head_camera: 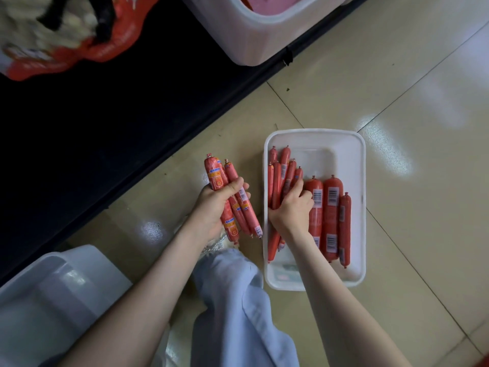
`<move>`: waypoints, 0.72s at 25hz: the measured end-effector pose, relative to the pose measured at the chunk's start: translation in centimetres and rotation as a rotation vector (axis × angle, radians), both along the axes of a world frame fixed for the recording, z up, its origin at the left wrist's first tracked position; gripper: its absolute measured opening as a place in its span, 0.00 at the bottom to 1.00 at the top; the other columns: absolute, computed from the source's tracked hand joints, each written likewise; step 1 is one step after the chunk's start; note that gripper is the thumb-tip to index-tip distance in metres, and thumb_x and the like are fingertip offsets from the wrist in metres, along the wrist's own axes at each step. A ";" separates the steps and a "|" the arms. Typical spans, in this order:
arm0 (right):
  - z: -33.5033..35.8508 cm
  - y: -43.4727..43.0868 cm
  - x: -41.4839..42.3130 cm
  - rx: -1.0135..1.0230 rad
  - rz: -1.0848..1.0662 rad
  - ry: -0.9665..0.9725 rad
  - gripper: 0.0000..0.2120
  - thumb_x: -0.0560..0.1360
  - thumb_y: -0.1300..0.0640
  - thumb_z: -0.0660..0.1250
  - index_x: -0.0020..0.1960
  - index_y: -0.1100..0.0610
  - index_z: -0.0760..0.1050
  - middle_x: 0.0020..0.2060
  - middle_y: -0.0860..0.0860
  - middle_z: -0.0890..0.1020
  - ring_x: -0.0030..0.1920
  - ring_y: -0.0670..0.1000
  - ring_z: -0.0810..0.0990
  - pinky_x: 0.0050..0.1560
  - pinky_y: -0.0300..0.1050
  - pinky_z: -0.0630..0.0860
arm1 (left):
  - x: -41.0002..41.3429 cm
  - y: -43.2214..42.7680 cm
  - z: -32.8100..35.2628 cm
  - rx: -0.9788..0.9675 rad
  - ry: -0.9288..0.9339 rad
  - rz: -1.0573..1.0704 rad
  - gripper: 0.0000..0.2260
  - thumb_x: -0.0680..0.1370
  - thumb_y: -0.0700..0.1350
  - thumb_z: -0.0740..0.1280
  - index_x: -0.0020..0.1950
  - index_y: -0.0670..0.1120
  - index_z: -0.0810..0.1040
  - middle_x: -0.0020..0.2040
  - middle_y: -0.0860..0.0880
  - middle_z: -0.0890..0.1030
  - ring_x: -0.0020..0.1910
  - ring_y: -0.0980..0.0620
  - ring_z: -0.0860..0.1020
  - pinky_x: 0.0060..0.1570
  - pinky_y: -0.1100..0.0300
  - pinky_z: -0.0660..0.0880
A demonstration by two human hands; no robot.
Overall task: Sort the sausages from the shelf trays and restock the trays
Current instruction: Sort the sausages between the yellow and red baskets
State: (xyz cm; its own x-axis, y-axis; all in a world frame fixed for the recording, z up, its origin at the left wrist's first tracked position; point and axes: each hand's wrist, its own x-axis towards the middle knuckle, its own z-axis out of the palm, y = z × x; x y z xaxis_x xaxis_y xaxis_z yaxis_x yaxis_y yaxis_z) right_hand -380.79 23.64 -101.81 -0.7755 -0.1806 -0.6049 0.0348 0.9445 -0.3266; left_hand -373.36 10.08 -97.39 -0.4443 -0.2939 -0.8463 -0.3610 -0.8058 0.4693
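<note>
Sausages [332, 221] split by size: left hand [214, 205] curls round my thin bundle [214, 170]; right hand [291, 211] clutches thin ones [276, 181] from tray [315, 132].

No word, brand or number can be read. Inside the white tray [362, 207], white barcode labels [333, 195] are borne by the 2 thickest sausages [330, 221]; the bars are seen, but any digits are too small. Small labels on the thin sausages [276, 181] in the tray's left half are illegible. Left of the tray, blue and yellow labels on the held bundle of sausages [213, 173] cannot be deciphered. Far up-left of the tray, white print on a red bag [105, 49] is blurred.
</note>
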 end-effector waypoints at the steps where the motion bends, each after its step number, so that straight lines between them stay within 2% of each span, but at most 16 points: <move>1: -0.1 0.1 -0.2 -0.061 -0.067 -0.044 0.44 0.67 0.53 0.74 0.73 0.65 0.53 0.60 0.64 0.66 0.58 0.65 0.69 0.59 0.47 0.65 | 0.0 -0.2 0.1 0.014 0.001 0.007 0.02 0.76 0.39 0.67 0.43 0.43 0.78 0.39 0.48 0.84 0.39 0.51 0.82 0.44 0.56 0.78; 3: -0.1 0.5 -0.1 -0.144 -0.171 -0.118 0.31 0.67 0.58 0.73 0.65 0.63 0.64 0.56 0.59 0.70 0.55 0.60 0.73 0.52 0.40 0.68 | 0.1 -0.6 0.4 0.025 0.012 0.013 0.02 0.76 0.37 0.67 0.44 0.43 0.78 0.41 0.47 0.84 0.42 0.50 0.82 0.47 0.54 0.79; 4: 0.1 0.9 0.1 -0.177 -0.225 -0.127 0.24 0.68 0.60 0.71 0.61 0.61 0.68 0.53 0.56 0.74 0.53 0.57 0.76 0.50 0.40 0.70 | 0.1 -0.8 0.8 0.024 0.017 0.011 0.03 0.76 0.37 0.67 0.44 0.43 0.78 0.42 0.46 0.84 0.42 0.50 0.82 0.47 0.54 0.79; 6: 1.4 1.6 0.2 -0.261 -0.312 -0.157 0.18 0.69 0.62 0.68 0.58 0.57 0.72 0.47 0.52 0.79 0.47 0.52 0.80 0.47 0.41 0.75 | 0.3 -1.6 2.0 0.017 0.025 0.012 0.03 0.76 0.36 0.67 0.44 0.44 0.77 0.42 0.46 0.84 0.41 0.50 0.82 0.45 0.56 0.80; 9: 6.0 2.3 -0.7 -0.473 -0.352 -0.321 0.14 0.74 0.64 0.66 0.59 0.58 0.71 0.39 0.50 0.79 0.37 0.47 0.78 0.37 0.37 0.75 | 0.9 -2.8 5.3 -0.005 0.035 0.000 0.02 0.76 0.38 0.67 0.46 0.44 0.77 0.42 0.46 0.84 0.41 0.50 0.83 0.44 0.56 0.80; 11: 10.8 2.6 -1.1 -0.599 -0.328 -0.402 0.12 0.76 0.64 0.66 0.58 0.59 0.70 0.38 0.53 0.76 0.37 0.50 0.76 0.39 0.43 0.76 | 1.6 -3.4 8.8 -0.006 0.050 -0.001 0.02 0.76 0.39 0.68 0.46 0.45 0.78 0.43 0.45 0.84 0.41 0.49 0.83 0.42 0.56 0.79; 15: 21.8 3.2 -0.4 -0.763 -0.224 -0.466 0.14 0.73 0.59 0.69 0.58 0.54 0.72 0.45 0.60 0.78 0.44 0.58 0.79 0.51 0.58 0.77 | 2.9 -2.8 18.1 -0.021 0.119 -0.026 0.02 0.75 0.40 0.69 0.47 0.44 0.78 0.41 0.44 0.84 0.38 0.50 0.83 0.38 0.57 0.80; 17: 27.5 3.2 0.7 -0.826 -0.136 -0.490 0.18 0.69 0.56 0.71 0.58 0.54 0.72 0.43 0.60 0.76 0.43 0.59 0.77 0.50 0.60 0.77 | 3.5 -2.1 23.0 -0.049 0.179 -0.031 0.03 0.75 0.39 0.68 0.48 0.43 0.77 0.41 0.43 0.84 0.37 0.49 0.83 0.36 0.57 0.80; 18: 30.4 3.1 1.4 -0.865 -0.091 -0.499 0.20 0.68 0.56 0.70 0.58 0.56 0.71 0.40 0.60 0.75 0.39 0.59 0.76 0.45 0.57 0.78 | 3.9 -1.7 25.5 -0.062 0.210 -0.030 0.04 0.75 0.38 0.68 0.49 0.43 0.77 0.42 0.42 0.84 0.37 0.49 0.84 0.35 0.57 0.80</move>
